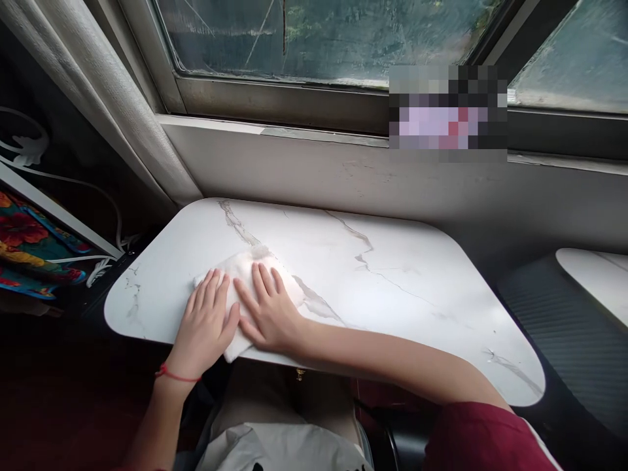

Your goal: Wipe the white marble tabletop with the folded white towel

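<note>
A white cloth (239, 267) lies spread on the left part of a white marble-patterned tabletop (402, 281), one corner reaching the front edge. My left hand (205, 320), with a red string bracelet at the wrist, rests palm down on the cloth's left side, fingers stretched out. Beside it my right hand (271, 311) presses flat on the middle of the cloth with its fingers spread. The two thumbs are close together. What lies beneath the palms is hidden.
A wall and window frame (284, 104) run behind the table. At the left hang a pale curtain (98, 85) and white cables (98, 268) near a flowered fabric (29, 242). Another white tabletop (603, 275) stands at the right. A pixelated patch covers part of the sill.
</note>
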Demonstrator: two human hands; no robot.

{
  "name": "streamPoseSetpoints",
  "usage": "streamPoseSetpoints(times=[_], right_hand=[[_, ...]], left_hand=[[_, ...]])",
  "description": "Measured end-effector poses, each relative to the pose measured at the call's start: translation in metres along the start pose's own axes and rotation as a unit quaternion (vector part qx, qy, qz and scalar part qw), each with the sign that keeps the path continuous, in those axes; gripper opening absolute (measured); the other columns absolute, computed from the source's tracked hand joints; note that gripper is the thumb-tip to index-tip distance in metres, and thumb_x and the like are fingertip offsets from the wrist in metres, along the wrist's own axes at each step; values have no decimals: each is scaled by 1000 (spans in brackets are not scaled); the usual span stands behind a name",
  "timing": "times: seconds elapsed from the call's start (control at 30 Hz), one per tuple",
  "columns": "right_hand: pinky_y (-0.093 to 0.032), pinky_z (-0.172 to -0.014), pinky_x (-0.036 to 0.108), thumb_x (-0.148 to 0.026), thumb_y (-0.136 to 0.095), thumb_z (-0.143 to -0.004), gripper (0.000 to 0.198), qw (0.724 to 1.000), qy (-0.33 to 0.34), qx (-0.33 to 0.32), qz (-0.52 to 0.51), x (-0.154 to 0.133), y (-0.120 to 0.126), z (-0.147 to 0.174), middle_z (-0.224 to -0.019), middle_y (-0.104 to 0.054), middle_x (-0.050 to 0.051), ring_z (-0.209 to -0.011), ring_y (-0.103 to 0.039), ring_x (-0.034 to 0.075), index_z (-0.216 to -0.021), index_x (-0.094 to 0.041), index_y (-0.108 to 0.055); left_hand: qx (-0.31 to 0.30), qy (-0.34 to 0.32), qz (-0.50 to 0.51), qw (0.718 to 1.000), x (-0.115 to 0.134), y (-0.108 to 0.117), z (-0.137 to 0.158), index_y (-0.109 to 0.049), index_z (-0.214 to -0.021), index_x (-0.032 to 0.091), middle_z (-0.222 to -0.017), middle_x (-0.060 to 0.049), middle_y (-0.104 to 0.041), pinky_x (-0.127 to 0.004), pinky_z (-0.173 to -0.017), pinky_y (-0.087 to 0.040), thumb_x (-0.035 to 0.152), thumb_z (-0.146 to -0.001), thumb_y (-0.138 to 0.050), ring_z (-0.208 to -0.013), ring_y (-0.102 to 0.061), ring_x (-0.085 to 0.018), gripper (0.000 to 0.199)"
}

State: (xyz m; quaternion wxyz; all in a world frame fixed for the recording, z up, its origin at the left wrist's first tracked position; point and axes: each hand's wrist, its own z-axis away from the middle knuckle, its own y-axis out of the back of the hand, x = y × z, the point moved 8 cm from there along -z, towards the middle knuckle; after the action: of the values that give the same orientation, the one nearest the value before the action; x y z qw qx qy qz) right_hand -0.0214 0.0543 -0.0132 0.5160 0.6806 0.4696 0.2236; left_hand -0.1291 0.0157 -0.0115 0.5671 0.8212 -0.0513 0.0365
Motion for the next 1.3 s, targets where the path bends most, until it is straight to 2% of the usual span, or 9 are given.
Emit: streamPoseSetpoints(times=[0.13, 0.37, 0.53, 0.63, 0.7, 0.77, 0.93, 1.1, 1.3], right_hand=[[-28, -119, 74, -46, -48, -100, 76, 1000, -17, -20, -4, -17, 1, 14, -160, -32, 37, -151, -29, 51, -159, 0, -35], [-30, -117, 76, -42, -54, -96, 76, 1000, -29, -10, 7, -23, -1, 18, -158, -39, 33, -151, -31, 49, -158, -3, -36], [-43, -106, 72, -47, -58, -92, 80, 999, -1, -23, 32, -18, 8, 10, -152, -44, 38, -141, -44, 53, -153, 2, -41], [-41, -110, 66, -55, -56, -92, 85, 997, 71, -3, 19, -13, 19, 2, -158, -38, 35, -147, -37, 48, -155, -1, -37], [-36, -117, 61, -54, -55, -93, 84, 990, 141, 9, 11, -13, 22, -1, -162, -33, 31, -153, -30, 43, -158, -5, -33], [-33, -120, 56, -52, -55, -94, 82, 985, 171, 13, 5, -10, 21, -2, -165, -29, 29, -155, -26, 40, -160, -9, -32], [-30, -120, 55, -49, -56, -94, 82, 990, 142, 7, 11, 11, 13, -12, -163, -30, 31, -154, -29, 41, -159, -6, -34], [-30, -119, 57, -44, -56, -94, 79, 995, 98, 6, 13, 52, 10, -27, -161, -32, 33, -152, -33, 42, -159, -4, -35], [-32, -117, 60, -49, -54, -94, 83, 999, 18, 32, 26, 129, 10, -40, -158, -37, 35, -151, -33, 44, -156, 2, -34]], left_hand=[[1, -5, 59, 998, 1, 1, 20, -18, -164, 31, -164, -11, -39, -56, -122, -39, 35, -105, -31, -155, -34, -29, 61], [35, -2, -2, 999, 21, -7, 16, 0, -167, 23, -168, -17, -29, -66, -125, -30, 24, -101, -27, -157, -26, -34, 71], [23, -31, 15, 999, 18, -4, 12, -6, -167, 23, -168, -15, -31, -62, -126, -31, 25, -101, -30, -157, -28, -32, 70], [-1, -47, 21, 999, 16, -5, 7, -6, -167, 21, -169, -14, -28, -61, -126, -30, 29, -99, -35, -157, -26, -33, 75], [-19, -60, 15, 998, 16, -7, 2, -3, -167, 20, -169, -14, -28, -61, -127, -28, 31, -96, -38, -158, -22, -34, 80], [-38, -73, 6, 997, 16, -10, -5, -4, -167, 18, -169, -15, -29, -60, -127, -27, 33, -94, -41, -159, -19, -34, 84], [-131, -96, -28, 986, 13, -25, -38, -14, -166, 12, -170, -16, -23, -55, -128, -25, 39, -94, -39, -160, -17, -33, 81], [-242, -101, -56, 963, 18, -46, -92, -18, -164, 6, -172, -17, -16, -50, -130, -18, 44, -96, -32, -160, -11, -31, 79], [-242, -93, -56, 964, 40, -74, -163, -14, -164, 3, -172, -19, -14, -49, -130, -12, 49, -97, -32, -161, -8, -31, 83]])
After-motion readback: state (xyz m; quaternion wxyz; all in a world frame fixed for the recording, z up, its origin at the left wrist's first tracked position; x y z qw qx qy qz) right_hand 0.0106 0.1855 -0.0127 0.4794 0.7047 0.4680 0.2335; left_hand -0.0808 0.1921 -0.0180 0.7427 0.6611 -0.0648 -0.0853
